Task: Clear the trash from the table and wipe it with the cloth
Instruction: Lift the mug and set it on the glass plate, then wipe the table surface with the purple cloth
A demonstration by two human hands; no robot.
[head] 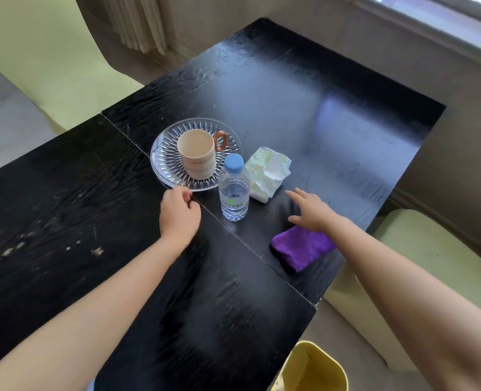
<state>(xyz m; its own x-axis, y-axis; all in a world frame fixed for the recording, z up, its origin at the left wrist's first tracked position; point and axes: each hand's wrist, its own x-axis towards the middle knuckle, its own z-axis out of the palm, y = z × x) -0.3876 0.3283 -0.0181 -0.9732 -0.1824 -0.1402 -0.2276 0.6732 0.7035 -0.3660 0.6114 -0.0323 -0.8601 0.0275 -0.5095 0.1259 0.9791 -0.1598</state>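
Note:
On the black table [304, 114] a clear water bottle [233, 190] with a blue cap stands upright. Just right of it lies a crumpled tissue pack [267, 173]. A folded purple cloth [301, 248] lies near the table's right edge. My left hand [178, 214] hovers at the near rim of the glass plate [166, 162], fingers curled, holding nothing. My right hand [311, 211] is above the cloth's far end, fingers spread toward the tissue pack, holding nothing.
A beige mug [196, 153] with a brown handle stands on the glass plate. A yellow bin [312, 368] sits on the floor below the table's near right corner. Pale green chairs [420, 235] stand at the right and far left. A window is at the top right.

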